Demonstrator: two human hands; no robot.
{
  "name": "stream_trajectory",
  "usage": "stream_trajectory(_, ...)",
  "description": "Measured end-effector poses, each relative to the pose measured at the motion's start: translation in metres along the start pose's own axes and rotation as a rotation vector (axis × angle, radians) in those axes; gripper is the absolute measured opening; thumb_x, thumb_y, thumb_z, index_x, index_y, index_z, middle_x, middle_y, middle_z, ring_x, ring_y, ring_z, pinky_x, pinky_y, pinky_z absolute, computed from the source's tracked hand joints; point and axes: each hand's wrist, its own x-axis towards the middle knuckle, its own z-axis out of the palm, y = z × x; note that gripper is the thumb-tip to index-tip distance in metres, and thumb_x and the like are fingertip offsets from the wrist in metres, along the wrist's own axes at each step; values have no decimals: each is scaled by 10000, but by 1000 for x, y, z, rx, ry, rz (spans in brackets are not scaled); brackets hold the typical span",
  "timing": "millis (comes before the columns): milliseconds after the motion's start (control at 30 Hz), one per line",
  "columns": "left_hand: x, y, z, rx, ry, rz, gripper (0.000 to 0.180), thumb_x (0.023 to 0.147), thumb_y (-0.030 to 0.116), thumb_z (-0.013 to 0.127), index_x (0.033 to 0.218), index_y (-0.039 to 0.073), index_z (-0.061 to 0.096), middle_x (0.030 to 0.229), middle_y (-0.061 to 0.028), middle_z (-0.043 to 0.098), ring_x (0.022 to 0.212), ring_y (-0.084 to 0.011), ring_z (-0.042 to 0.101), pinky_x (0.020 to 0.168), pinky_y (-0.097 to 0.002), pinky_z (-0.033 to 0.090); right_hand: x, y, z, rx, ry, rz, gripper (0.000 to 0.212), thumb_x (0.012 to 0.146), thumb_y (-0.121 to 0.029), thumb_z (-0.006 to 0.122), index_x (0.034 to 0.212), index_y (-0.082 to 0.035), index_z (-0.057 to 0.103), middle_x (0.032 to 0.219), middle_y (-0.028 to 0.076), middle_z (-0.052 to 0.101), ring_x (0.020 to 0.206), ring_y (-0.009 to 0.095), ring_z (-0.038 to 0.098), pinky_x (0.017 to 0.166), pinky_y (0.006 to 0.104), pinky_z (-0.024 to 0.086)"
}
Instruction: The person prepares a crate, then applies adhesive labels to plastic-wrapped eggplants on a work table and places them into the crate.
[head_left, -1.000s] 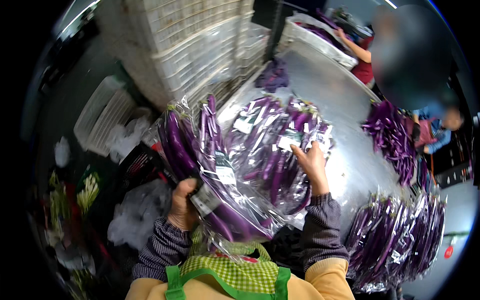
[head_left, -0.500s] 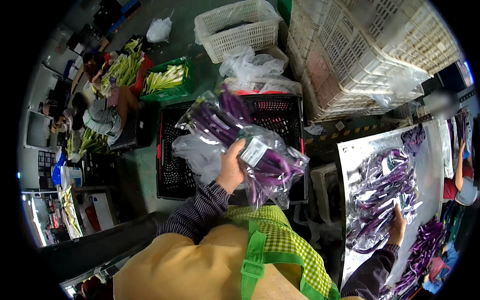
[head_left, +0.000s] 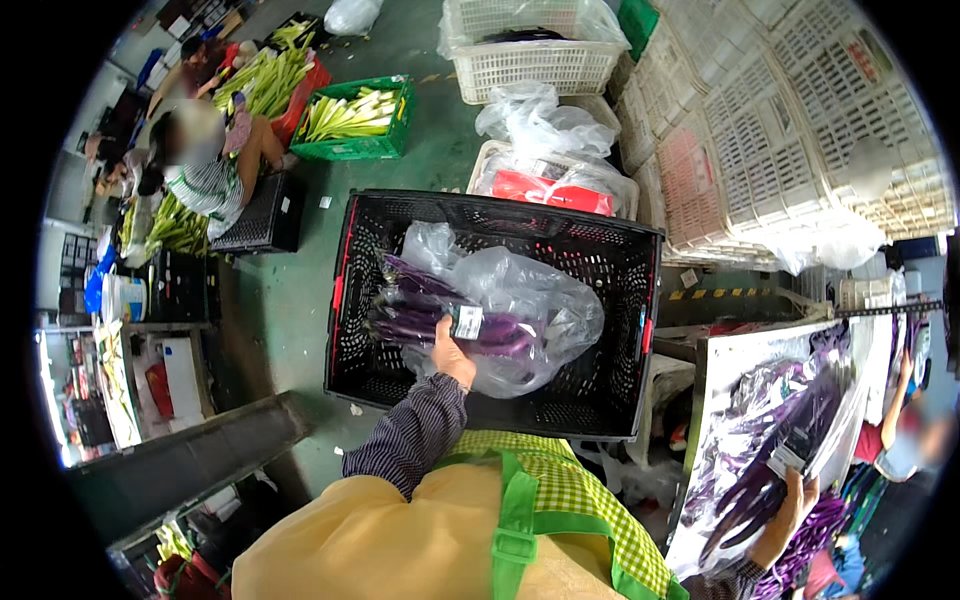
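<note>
My left hand [head_left: 455, 360] is closed on a clear bag of purple eggplants [head_left: 500, 338] with a white label. That bag is low inside a black perforated crate [head_left: 610, 225], over a loose sheet of clear plastic [head_left: 540, 275]. Off to the right, my right hand [head_left: 790, 510] grips the label area of another bag of long eggplants [head_left: 765, 465]. This second bag is at the shiny metal table [head_left: 700, 440], tilted, its stalk ends toward the far side. Whether it is fully off the table I cannot tell.
Beyond the crate stand a white basket [head_left: 535, 75] and a bin with clear plastic and a red piece [head_left: 550, 190]. Tall stacks of white crates [head_left: 740, 170] rise at right. A green crate of leeks [head_left: 350, 120] and seated people are at left. Loose eggplants [head_left: 810, 530] lie beyond my right hand.
My left hand has lowered its bag of eggplants from above the crate down into it. My right hand has moved nearer and now grips a bag at the table. The whole view has shifted.
</note>
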Motion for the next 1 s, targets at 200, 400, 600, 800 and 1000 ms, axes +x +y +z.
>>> stream_trajectory(200, 45, -28, -106, 309, -330, -217, 696, 760, -68, 663, 1355, 93, 339, 1160, -120, 561, 1015, -208, 577, 846, -333, 524, 2, -76, 171, -268, -564, 74, 362, 821, -24, 658, 1163, 35, 555, 923, 69, 652, 746, 116, 561, 649, 257, 461)
stream_trajectory(400, -31, 25, -77, 751, -573, 5, 696, 758, -58, 703, 1356, 81, 376, 1182, -139, 564, 1029, -244, 613, 894, -356, 517, 17, -70, 367, -490, -1207, -621, 342, 782, -139, 710, 1051, 38, 596, 874, 181, 638, 795, 245, 631, 725, 365, 505)
stream_trajectory(600, 11, 24, -127, 1349, -690, 481, 664, 716, 102, 806, 1264, 21, 439, 1095, -165, 608, 1018, -259, 614, 913, -366, 484, -7, -8, 521, -623, -872, -937, 215, 886, -160, 611, 1040, -15, 569, 936, 219, 662, 891, 397, 649, 809, 477, 516)
stream_trajectory(800, -26, 45, -88, 1491, -576, 362, 587, 769, 111, 763, 1246, 21, 434, 1035, -152, 621, 955, -243, 629, 869, -358, 502, -38, 91, 519, -873, -1228, -525, 315, 868, -249, 549, 1048, -8, 643, 914, 267, 673, 886, 427, 669, 823, 507, 532)
stream_trajectory(1000, -53, 66, -77, 1228, -611, 291, 482, 780, -146, 633, 1167, 35, 411, 1104, -148, 580, 1008, -211, 605, 860, -340, 518, -78, 161, 504, -1001, -1166, -327, 646, 799, -350, 707, 1239, 86, 525, 1127, 266, 642, 1063, 378, 647, 923, 489, 503)
